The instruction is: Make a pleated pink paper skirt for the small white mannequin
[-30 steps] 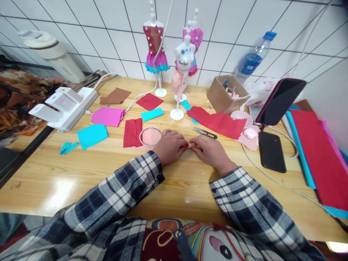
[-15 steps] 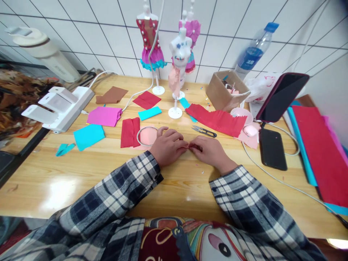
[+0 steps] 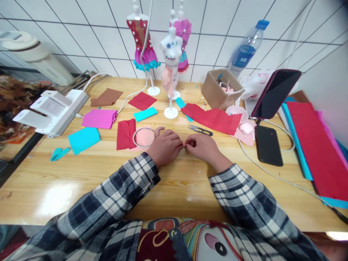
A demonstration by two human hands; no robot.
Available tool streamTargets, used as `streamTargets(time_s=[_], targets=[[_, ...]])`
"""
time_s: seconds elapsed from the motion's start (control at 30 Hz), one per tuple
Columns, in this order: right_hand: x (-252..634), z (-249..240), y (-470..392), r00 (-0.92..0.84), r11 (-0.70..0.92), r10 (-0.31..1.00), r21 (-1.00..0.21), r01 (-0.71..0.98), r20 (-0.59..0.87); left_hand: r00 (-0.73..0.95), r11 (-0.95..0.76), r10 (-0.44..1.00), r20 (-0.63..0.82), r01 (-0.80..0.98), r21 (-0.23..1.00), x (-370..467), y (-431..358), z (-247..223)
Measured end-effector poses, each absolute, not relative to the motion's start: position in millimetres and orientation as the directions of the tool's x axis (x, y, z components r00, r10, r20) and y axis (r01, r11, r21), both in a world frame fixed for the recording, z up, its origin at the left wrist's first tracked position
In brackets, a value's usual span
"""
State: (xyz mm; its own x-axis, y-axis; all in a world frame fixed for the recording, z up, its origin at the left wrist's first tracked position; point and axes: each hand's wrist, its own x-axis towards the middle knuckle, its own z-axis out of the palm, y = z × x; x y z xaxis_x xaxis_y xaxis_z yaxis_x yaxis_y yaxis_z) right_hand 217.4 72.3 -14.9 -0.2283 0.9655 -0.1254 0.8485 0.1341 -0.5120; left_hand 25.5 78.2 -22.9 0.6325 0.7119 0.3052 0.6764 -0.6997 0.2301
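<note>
My left hand (image 3: 166,146) and my right hand (image 3: 202,149) meet low over the table, fingertips pinched together. Between them shows a tiny pinkish-red bit (image 3: 184,145), too small and covered to name. Just left of my left hand lies a thin ring (image 3: 133,139), like a hoop, over a pale pink piece (image 3: 145,137). A folded red piece (image 3: 125,135) sits beside it. Above my right hand are thread snips (image 3: 201,130) with black handles, lying loose. A long red strip with a zigzag edge (image 3: 212,117) stretches behind them.
Small dress forms stand at the back, one bearing a pale pink piece (image 3: 168,81). A cardboard box (image 3: 221,95), a water bottle (image 3: 246,50), a propped phone (image 3: 277,92) and a black phone (image 3: 269,145) are right. Magenta (image 3: 99,118) and turquoise (image 3: 84,140) pieces lie left, near a white charger (image 3: 59,114).
The view has shifted slightly, so most things appear a little further left. Both hands keep their pinch, with only slight finger movement.
</note>
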Motion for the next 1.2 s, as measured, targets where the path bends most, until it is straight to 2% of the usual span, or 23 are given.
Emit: streamTargets(time_s=[0.17,0.4,0.5,0.63,0.93,1.07,1.2], targets=[[217,-15,75,-0.231,0.125,0.961,-0.510,0.851,-0.151,0.602,-0.686,0.726,0.333,0.674,0.276,26,77,-24],[219,-17,75,-0.242,0.136,0.959,-0.507,0.851,-0.150,0.624,-0.698,0.713,0.320,0.673,0.244,30,79,-25],[219,-15,75,-0.232,0.115,0.958,-0.512,0.851,-0.170,0.620,-0.677,0.735,0.274,0.689,0.258,32,81,-25],[217,-13,78,-0.181,0.057,0.961,-0.487,0.871,-0.211,0.581,-0.606,0.792,0.187,0.715,0.347,34,83,-24],[212,-8,92,-0.105,-0.047,0.934,-0.409,0.911,-0.341,0.404,-0.361,0.914,0.017,0.795,0.488,36,84,-18],[217,-13,93,-0.137,-0.033,0.945,-0.504,0.863,-0.296,0.285,-0.213,0.957,-0.060,0.823,0.527,41,85,-18],[234,-24,85,-0.160,0.001,0.972,-0.673,0.740,-0.175,0.350,-0.292,0.936,-0.027,0.818,0.495,36,85,-20]])
